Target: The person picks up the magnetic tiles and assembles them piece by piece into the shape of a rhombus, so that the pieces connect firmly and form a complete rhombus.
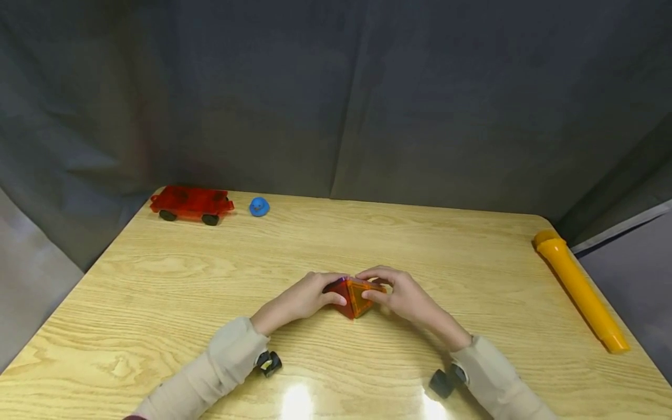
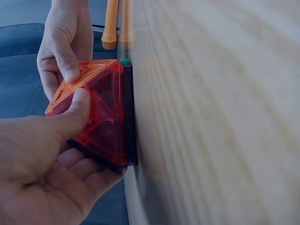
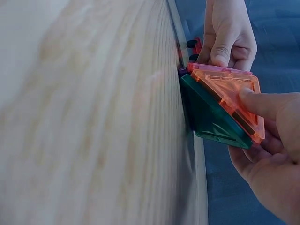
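Translucent triangular magnetic tiles stand together near the middle of the table. My left hand (image 1: 315,293) pinches the red tile (image 2: 105,112), thumb on its face and fingers behind. The orange tile (image 3: 229,86) meets it along an upright edge, and my right hand (image 1: 403,297) grips it with the thumb on its face. A green tile (image 3: 213,117) lies against the orange one, low by the table in the right wrist view. Dark purple edging (image 2: 97,157) shows along the red tile, near my left fingertips. Parts of the tiles are hidden behind my fingers.
A red toy car (image 1: 191,203) with black wheels stands at the back left, beside a small blue rubber duck (image 1: 259,206). A yellow-orange toy tube (image 1: 583,291) lies along the right edge of the wooden table (image 1: 420,245). Dark curtains (image 1: 336,99) hang behind.
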The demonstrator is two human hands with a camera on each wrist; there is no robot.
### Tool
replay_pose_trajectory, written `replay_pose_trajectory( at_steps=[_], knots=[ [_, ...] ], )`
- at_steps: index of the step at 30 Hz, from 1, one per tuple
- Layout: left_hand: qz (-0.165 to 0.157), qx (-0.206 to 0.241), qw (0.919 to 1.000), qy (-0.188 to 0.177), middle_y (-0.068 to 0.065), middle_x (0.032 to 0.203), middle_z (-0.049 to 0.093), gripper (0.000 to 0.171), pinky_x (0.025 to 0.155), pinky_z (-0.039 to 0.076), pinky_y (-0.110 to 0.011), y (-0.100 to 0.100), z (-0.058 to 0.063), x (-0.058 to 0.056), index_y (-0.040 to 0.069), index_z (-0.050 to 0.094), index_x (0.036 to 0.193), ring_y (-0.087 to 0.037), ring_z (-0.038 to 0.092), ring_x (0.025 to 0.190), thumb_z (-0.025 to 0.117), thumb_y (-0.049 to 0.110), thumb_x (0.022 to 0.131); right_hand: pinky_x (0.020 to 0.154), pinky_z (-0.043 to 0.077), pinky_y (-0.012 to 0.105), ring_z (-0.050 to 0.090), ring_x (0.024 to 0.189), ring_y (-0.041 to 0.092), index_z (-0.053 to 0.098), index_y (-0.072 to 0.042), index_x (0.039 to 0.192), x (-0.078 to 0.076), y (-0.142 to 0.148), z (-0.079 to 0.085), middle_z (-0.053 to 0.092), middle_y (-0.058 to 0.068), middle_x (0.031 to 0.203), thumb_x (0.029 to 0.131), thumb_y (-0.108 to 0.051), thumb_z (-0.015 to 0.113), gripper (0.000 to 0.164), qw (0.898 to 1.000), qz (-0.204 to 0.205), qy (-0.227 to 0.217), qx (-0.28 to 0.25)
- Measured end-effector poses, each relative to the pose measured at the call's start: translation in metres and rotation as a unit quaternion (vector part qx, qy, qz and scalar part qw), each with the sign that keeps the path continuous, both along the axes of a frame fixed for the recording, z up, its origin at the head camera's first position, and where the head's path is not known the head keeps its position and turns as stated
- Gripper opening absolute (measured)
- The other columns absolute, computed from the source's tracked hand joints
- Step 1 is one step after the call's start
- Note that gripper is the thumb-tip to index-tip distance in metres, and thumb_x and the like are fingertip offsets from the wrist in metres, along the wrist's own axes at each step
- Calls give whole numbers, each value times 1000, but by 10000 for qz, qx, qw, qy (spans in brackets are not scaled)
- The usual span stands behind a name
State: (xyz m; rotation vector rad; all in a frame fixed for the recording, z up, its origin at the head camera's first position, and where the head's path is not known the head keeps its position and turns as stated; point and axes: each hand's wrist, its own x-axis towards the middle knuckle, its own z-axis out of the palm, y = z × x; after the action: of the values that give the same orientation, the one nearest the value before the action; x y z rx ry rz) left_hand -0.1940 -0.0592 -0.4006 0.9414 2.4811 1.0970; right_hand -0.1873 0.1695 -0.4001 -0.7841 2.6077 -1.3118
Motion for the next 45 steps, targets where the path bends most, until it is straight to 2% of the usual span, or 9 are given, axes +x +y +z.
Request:
replay_pose_trajectory(
  at_steps=[6,19,40,45],
  knots=[
    [61,9,9999,111,-13,119,64,45,86,49,-33,4,-1,-9,-1,53,132,-18,63,98,58,22,93,92,48,43,61,105,26,66,-6,117,-7,-1,1,65,10,116,88,-8,67,30,9999,-127,58,-20],
    [125,-27,9999,10,-15,121,63,45,91,48,-36,11,-4,-28,-2,52,132,-21,61,102,58,20,94,97,44,49,59,110,30,64,-5,120,-21,3,-3,63,13,119,89,-7,65,31,9994,-345,-15,-19],
    [142,-262,9994,-147,-12,116,64,42,86,47,-31,9,-1,-40,-1,50,133,-14,59,94,55,19,96,97,44,47,59,111,28,64,-5,121,-32,-2,-5,62,12,121,89,-8,66,32,9988,-472,97,-5],
    [149,-228,9994,-216,-14,122,60,44,93,46,-36,9,-1,-40,-2,47,135,-20,59,104,56,18,96,96,46,45,60,108,28,63,-3,120,-32,-2,-7,62,13,120,89,-8,66,32,9988,-466,169,-45]
  ],
)
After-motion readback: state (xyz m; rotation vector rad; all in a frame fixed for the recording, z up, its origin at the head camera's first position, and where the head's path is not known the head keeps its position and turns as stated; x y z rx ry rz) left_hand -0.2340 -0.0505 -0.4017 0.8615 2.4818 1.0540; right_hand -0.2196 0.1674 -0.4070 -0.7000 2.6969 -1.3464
